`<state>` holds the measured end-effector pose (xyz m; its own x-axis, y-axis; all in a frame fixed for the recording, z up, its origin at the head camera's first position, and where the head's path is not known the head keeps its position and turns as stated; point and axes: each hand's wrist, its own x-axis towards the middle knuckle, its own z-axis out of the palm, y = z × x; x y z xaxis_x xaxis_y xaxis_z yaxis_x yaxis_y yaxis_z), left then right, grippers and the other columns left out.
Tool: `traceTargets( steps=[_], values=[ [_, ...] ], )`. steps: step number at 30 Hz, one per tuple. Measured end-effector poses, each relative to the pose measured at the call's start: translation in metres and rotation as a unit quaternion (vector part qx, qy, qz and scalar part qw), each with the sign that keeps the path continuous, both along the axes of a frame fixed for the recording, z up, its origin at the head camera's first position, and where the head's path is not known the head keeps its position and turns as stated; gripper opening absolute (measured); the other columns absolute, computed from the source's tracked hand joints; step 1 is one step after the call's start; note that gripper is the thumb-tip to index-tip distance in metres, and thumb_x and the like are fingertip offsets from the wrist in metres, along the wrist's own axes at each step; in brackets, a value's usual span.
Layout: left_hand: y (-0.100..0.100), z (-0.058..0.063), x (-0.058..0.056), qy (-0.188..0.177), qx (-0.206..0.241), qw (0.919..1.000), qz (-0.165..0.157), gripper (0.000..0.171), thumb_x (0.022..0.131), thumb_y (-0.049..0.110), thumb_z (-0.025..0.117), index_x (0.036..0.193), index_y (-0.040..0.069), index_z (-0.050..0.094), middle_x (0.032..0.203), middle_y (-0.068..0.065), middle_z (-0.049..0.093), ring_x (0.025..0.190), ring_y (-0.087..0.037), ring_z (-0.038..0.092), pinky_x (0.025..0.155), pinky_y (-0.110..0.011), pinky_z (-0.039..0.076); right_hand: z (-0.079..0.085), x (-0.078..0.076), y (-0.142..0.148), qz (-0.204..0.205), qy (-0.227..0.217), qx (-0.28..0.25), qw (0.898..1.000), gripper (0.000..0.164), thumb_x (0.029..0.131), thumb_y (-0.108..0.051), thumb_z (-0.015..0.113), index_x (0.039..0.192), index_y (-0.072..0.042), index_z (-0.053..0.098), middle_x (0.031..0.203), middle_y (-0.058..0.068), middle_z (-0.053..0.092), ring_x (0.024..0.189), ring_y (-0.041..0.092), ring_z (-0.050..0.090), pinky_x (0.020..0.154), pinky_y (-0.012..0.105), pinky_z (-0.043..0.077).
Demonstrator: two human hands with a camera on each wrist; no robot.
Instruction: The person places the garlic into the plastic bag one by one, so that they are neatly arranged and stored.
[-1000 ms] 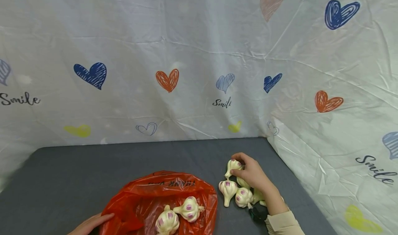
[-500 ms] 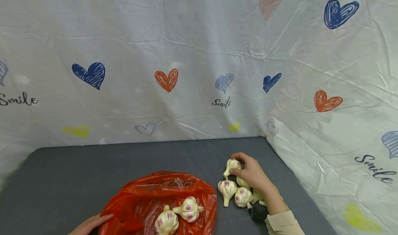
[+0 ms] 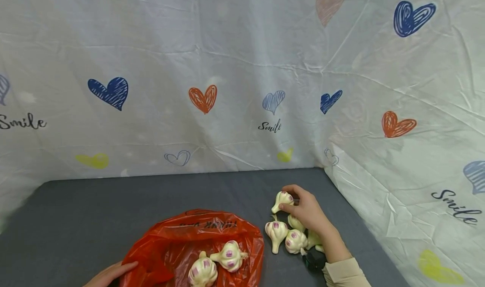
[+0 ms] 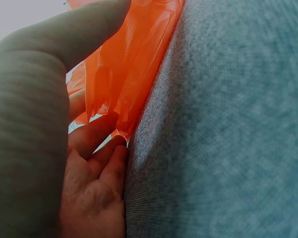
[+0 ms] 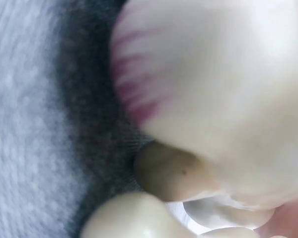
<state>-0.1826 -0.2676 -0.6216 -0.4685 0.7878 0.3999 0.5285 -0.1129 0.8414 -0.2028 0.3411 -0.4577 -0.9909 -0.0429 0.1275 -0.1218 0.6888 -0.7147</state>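
My right hand [image 3: 306, 210] pinches a garlic bulb [image 3: 282, 201] between thumb and fingers, at the far end of a small cluster. Below it in the head view lie more bulbs, among them a purple-flecked garlic bulb [image 3: 277, 232] with its stem toward me. In the right wrist view, a large pale garlic bulb [image 5: 203, 74] fills much of the frame, blurred. At the lower left, my left hand [image 3: 110, 274] grips the edge of a red plastic bag [image 3: 151, 240]. Inside the bag's mouth rest two garlic bulbs, one [image 3: 203, 271] nearer me and one [image 3: 230, 256] beside it.
A dark round object [image 3: 314, 259] lies by the cluster, partly hidden under my right forearm. The grey table [image 3: 94, 211] meets a white heart-print curtain [image 3: 235, 110] behind and on the right.
The pinched garlic bulb has risen slightly and shifted a little away from the bulb below it. My left hand and the bag stay as they were.
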Motion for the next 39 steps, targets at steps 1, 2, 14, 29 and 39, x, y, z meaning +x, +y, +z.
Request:
traceTargets(
  steps=[1, 2, 14, 29, 39],
  values=[
    [0.000, 0.000, 0.000, -0.003, -0.002, 1.0000, -0.001, 0.097, 0.099, -0.025, 0.050, 0.173, 0.034, 0.035, 0.166, 0.030, 0.033, 0.140, 0.008, 0.043, 0.093, -0.022, 0.051, 0.000, 0.000, 0.000, -0.001, 0.000, -0.001, 1.000, 0.053, 0.099, -0.024, 0.086, 0.146, -0.010, 0.066, 0.139, 0.006, 0.068, 0.125, 0.031, 0.068, 0.100, 0.049, 0.059],
    [-0.001, 0.000, 0.000, -0.003, -0.006, 1.0000, 0.001, 0.097, 0.099, -0.025, 0.051, 0.173, 0.035, 0.035, 0.165, 0.031, 0.033, 0.140, 0.008, 0.043, 0.092, -0.022, 0.051, 0.001, 0.000, 0.000, -0.002, 0.000, -0.002, 1.000, 0.053, 0.099, -0.024, 0.086, 0.146, -0.011, 0.066, 0.139, 0.006, 0.068, 0.124, 0.031, 0.069, 0.099, 0.049, 0.059],
    [-0.002, 0.002, 0.003, 0.009, -0.030, 0.9991, 0.028, 0.097, 0.099, -0.023, 0.054, 0.171, 0.041, 0.036, 0.163, 0.034, 0.032, 0.137, 0.011, 0.042, 0.088, -0.022, 0.051, 0.004, 0.001, -0.001, -0.005, 0.007, -0.011, 1.000, 0.053, 0.098, -0.028, 0.086, 0.147, -0.017, 0.066, 0.142, 0.008, 0.067, 0.123, 0.031, 0.070, 0.092, 0.042, 0.061],
    [-0.002, 0.005, 0.002, -0.020, -0.040, 0.9988, 0.019, 0.098, 0.101, -0.022, 0.053, 0.169, 0.046, 0.038, 0.159, 0.037, 0.034, 0.134, 0.013, 0.043, 0.088, -0.021, 0.051, 0.013, 0.004, -0.006, 0.006, 0.042, 0.001, 0.999, 0.053, 0.098, -0.029, 0.086, 0.146, -0.018, 0.066, 0.137, 0.002, 0.069, 0.125, 0.024, 0.066, 0.102, 0.045, 0.057],
    [0.000, 0.007, 0.004, -0.025, -0.031, 0.9990, 0.018, 0.097, 0.101, -0.023, 0.052, 0.169, 0.044, 0.039, 0.160, 0.036, 0.034, 0.135, 0.012, 0.043, 0.089, -0.021, 0.051, 0.016, 0.006, -0.009, 0.004, 0.051, 0.004, 0.999, 0.053, 0.099, -0.028, 0.086, 0.146, -0.017, 0.066, 0.136, 0.002, 0.070, 0.124, 0.023, 0.066, 0.101, 0.045, 0.058]
  ],
)
